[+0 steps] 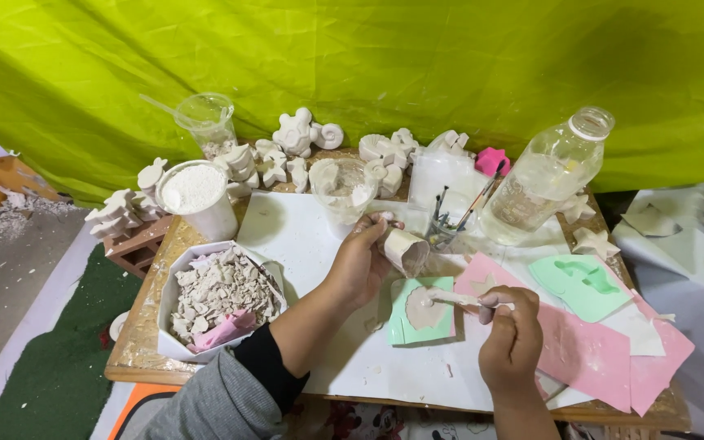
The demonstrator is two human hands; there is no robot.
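— Green cloth [368, 57] hangs behind the whole wooden table [144, 342]. What are the hands doing?

— Take the small green mould [422, 311] as the landmark. Right above it the left hand [362, 259] holds a small paper cup [405, 249], fingers curled around it, tipped so its mouth points down and right toward the mould. The right hand [512, 336], just right of the mould, pinches a stick [459, 300] between thumb and fingertips; the stick lies nearly level, its long axis running left to right, the tip pointing left into the pale wet mix in the mould.

— How many moulds?

— Two green ones: this one, and a second mint mould [584, 285] well to its right on the pink sheet [588, 350]. One clear bottle [547, 175] leans up and right of the landmark, and one white bowl of broken plaster bits [220, 295] sits far left.
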